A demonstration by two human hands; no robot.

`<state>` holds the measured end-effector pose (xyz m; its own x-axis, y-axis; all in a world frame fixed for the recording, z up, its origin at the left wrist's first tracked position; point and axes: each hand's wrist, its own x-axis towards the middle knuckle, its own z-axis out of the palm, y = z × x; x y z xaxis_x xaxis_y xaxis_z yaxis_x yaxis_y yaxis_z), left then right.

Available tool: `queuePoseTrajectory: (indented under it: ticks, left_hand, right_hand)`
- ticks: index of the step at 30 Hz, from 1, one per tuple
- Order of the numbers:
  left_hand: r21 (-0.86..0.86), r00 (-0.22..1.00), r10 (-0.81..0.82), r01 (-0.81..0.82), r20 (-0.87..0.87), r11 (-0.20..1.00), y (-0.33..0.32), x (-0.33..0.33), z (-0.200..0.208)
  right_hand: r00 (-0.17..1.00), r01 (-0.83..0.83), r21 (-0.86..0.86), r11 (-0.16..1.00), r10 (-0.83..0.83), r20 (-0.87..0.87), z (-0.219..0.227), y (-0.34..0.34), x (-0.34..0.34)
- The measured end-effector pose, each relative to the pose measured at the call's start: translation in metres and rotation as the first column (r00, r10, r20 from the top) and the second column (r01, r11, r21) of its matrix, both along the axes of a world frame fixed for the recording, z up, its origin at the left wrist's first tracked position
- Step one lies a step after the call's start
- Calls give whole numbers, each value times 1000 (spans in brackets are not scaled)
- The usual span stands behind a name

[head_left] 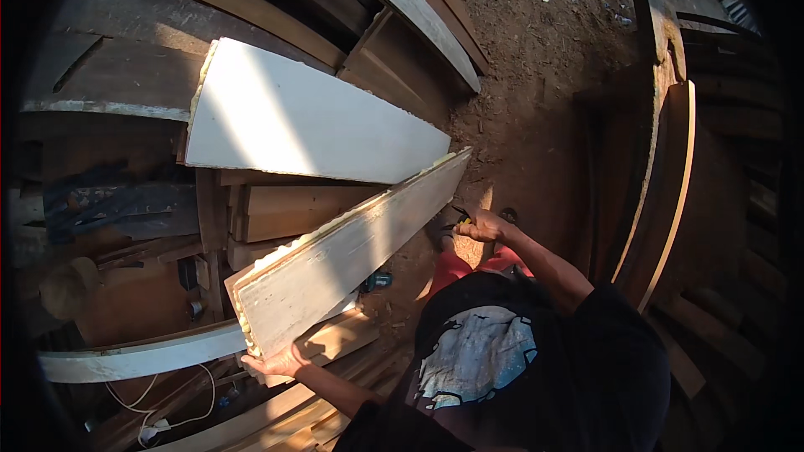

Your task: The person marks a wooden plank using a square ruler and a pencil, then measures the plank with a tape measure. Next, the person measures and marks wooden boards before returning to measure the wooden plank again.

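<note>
A long pale wooden panel (343, 255) lies at a slant before me, with lumpy cream-coloured foam along its edges. My left hand (280, 362) grips its near lower corner, with the fingers at the edge. Close to the panel's far end, and apart from it, my right hand (479, 228) is closed around a small yellow-and-black hand tool (463, 219). The tool's exact kind is hidden by the fingers. Beyond the pale panel rests a broad white panel (310, 117), also with foam on its left end. A band of sunlight crosses both panels.
Stacked boards (301, 211) lie under the panels. At the right stand tall planks (670, 192). A teal-and-black tool (377, 280) sits beneath the pale panel's near side. A white cable (209, 385) loops at lower left. Wood scraps litter the dirt floor (561, 50).
</note>
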<state>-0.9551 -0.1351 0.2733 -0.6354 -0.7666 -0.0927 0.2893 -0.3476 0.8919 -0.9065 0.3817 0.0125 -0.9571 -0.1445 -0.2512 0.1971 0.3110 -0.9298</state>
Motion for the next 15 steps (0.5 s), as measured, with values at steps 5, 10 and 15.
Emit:
queuePoseTrajectory:
  ticks: [5,10,15]
  left_hand:
    - [74,994,-103,105,-30,992,-47,63,-13]
    - [3,998,67,-67,22,998,-95,103,-29]
    - [-26,966,226,-225,126,974,-82,115,-40]
  right_hand:
    - [876,-170,-56,984,177,449,31,0,23]
    - [719,45,-221,974,122,684,27,-5,33]
    - [584,575,-355,737,-66,809,-19,-32,49]
